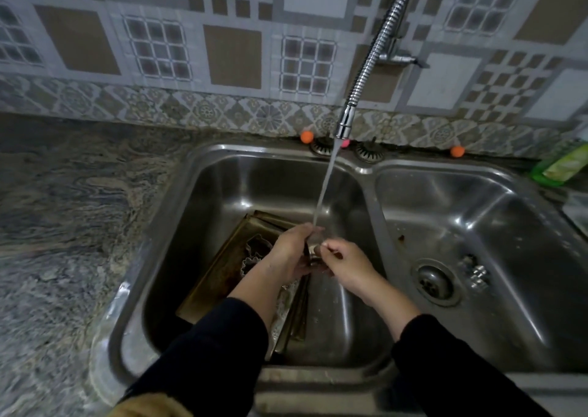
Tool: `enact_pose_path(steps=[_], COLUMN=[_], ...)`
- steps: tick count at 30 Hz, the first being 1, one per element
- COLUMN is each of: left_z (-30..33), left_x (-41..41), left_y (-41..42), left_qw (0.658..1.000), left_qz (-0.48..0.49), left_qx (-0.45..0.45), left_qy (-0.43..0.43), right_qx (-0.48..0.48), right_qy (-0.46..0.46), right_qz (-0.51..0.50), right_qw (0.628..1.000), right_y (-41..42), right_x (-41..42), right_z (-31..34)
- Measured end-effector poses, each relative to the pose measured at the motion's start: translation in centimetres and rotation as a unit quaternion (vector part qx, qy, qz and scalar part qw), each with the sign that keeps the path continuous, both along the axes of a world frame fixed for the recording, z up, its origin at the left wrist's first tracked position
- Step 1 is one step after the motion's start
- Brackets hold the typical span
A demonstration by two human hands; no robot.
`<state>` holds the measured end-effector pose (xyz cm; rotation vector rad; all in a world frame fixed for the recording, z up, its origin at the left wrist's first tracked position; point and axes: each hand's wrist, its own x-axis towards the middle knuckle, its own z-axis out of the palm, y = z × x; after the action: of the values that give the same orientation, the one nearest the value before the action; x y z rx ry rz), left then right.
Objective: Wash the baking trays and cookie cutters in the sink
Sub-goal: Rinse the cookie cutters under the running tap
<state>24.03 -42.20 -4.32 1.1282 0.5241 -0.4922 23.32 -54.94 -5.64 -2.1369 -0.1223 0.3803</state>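
Observation:
Stacked dark baking trays (222, 270) lie tilted in the left basin of the steel sink (203, 200). Two metal cookie cutters (254, 251) sit on the top tray. My left hand (291, 251) and my right hand (345, 265) meet over the basin under the running water. Between them they hold a small metal cookie cutter (315, 252); fingers of both hands curl on it. Most of that cutter is hidden by the hands.
The flexible chrome tap (375, 57) pours a stream into the left basin. The right basin (477, 225) has a drain strainer (434, 281) and a small metal piece beside it. A green bottle (563, 165) stands at the far right. A marbled counter (63, 225) lies to the left.

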Motion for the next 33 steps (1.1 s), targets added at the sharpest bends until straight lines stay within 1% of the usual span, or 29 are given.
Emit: enact_pose_path(steps=[2, 4, 6, 7, 9, 11, 13, 15, 17, 19, 20, 22, 24, 26, 31, 33], left_z=[0.0, -0.3, -0.4, -0.4, -0.5, -0.6, -0.7, -0.9, -1.1, -1.0, -0.8, -0.6, -0.5, -0.6, -0.7, -0.5], left_x=[-0.2, -0.2, -0.4, -0.5, -0.7, -0.8, -0.7, -0.6, -0.4, -0.3, -0.2, 0.1, 0.3, 0.5, 0.6, 0.7], left_y=[0.4, 0.8, 0.9, 0.8, 1.0, 1.4, 1.7, 1.9, 2.1, 2.1, 2.3, 2.6, 3.0, 3.4, 3.1, 2.6], left_qw=[0.999, 0.998, 0.999, 1.0, 0.999, 0.997, 0.998, 0.999, 0.999, 0.998, 0.997, 0.996, 0.996, 0.996, 0.994, 0.997], left_qz=[-0.026, -0.028, -0.013, -0.006, 0.017, 0.045, 0.042, 0.022, 0.001, -0.013, -0.005, 0.014, 0.026, 0.043, 0.048, 0.04], left_qx=[0.043, 0.063, 0.032, 0.007, -0.035, -0.059, -0.039, -0.002, 0.012, 0.013, 0.016, 0.037, 0.04, 0.025, 0.017, 0.003], left_qy=[-0.012, -0.011, -0.008, -0.01, -0.015, -0.013, -0.015, -0.029, -0.045, -0.062, -0.069, -0.078, -0.078, -0.08, -0.094, -0.073], right_qx=[-0.048, -0.097, -0.128, -0.129, -0.101, -0.056, -0.052, -0.078, -0.105, -0.127, -0.126, -0.087, 0.017, 0.097, 0.15, 0.17], right_qy=[-0.055, -0.125, -0.168, -0.172, -0.158, -0.149, -0.162, -0.137, -0.114, -0.108, -0.101, -0.059, -0.002, 0.017, 0.027, 0.025], right_qz=[0.014, 0.02, 0.037, 0.048, 0.055, -0.004, -0.061, -0.038, -0.014, -0.026, -0.034, -0.058, -0.087, -0.096, -0.109, -0.126], right_qw=[0.997, 0.987, 0.977, 0.975, 0.981, 0.987, 0.984, 0.987, 0.988, 0.986, 0.986, 0.993, 0.996, 0.99, 0.982, 0.977], right_y=[-0.2, -0.1, 0.0, 0.1, 0.4, 0.7, 0.9, 1.6, 2.6, 3.5, 3.7, 3.7, 3.5, 3.1, 2.3, 1.9], right_x=[-0.1, -0.2, -0.2, -0.2, 0.0, 0.6, 1.6, 2.5, 3.2, 3.9, 4.3, 4.8, 4.7, 4.3, 4.4, 4.4], right_z=[0.0, 0.1, 0.1, 0.0, 0.1, 0.2, 0.2, 0.4, 0.9, 1.5, 1.6, 1.7, 1.7, 1.9, 2.3, 2.5])
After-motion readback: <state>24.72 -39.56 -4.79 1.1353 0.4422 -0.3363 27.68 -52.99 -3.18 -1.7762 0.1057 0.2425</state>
